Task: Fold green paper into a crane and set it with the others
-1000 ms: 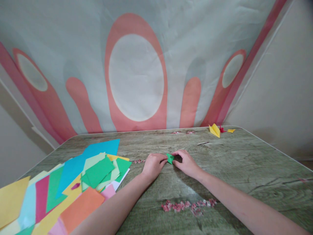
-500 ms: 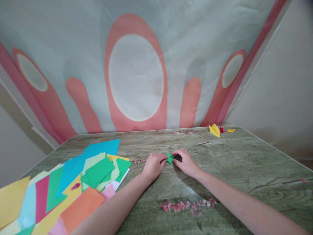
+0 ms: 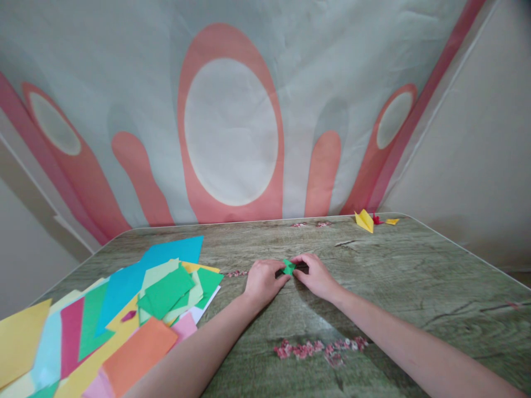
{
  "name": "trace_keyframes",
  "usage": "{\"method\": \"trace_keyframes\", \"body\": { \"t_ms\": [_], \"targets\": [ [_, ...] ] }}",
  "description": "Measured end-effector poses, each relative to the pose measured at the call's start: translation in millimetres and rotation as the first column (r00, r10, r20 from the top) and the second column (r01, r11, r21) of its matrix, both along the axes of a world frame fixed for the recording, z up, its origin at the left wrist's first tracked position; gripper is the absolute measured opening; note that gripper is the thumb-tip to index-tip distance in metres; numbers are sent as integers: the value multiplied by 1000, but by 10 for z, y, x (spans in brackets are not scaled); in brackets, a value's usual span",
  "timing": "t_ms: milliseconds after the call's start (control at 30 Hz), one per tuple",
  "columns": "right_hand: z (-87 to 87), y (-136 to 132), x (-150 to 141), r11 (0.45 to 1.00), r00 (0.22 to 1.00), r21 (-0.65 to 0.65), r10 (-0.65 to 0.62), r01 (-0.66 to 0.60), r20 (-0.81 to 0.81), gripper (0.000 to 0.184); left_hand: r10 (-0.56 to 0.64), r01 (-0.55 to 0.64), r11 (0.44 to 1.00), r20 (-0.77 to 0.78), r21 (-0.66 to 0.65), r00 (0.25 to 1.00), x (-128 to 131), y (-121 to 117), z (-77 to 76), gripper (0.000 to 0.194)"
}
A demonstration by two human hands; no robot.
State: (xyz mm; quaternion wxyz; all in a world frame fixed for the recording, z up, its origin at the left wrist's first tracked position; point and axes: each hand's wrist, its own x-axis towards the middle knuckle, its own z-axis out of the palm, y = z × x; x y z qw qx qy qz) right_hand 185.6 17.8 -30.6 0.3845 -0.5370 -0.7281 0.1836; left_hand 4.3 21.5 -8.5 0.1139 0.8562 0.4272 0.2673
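A small folded piece of green paper (image 3: 289, 267) lies low over the middle of the wood-grain table (image 3: 398, 271), between my two hands. My left hand (image 3: 263, 282) pinches its left side, thumb and fingers closed on the edge. From the right, my right hand (image 3: 317, 277) grips the other side between thumb and forefinger. The fingertips cover part of the paper, so its full folded shape cannot be made out.
Loose coloured sheets overlap on the left, among them a blue sheet (image 3: 174, 249), green paper (image 3: 166, 290) and orange paper (image 3: 139, 348). At the far right edge sit a yellow folded paper (image 3: 364, 220) and a small red one (image 3: 376, 219). A patterned backdrop (image 3: 230, 132) hangs behind the table.
My left hand has shifted slightly, its thumb now reaching further right toward the green paper's lower edge. The right hand stays in place.
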Motion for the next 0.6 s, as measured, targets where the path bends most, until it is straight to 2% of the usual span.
{"method": "trace_keyframes", "body": {
  "t_ms": [600],
  "targets": [
    [3,1,-2,1000,1000,-21,-1,1,-20,20,-2,3,998,11,-58,1000,-12,-4,34,22]
  ]
}}
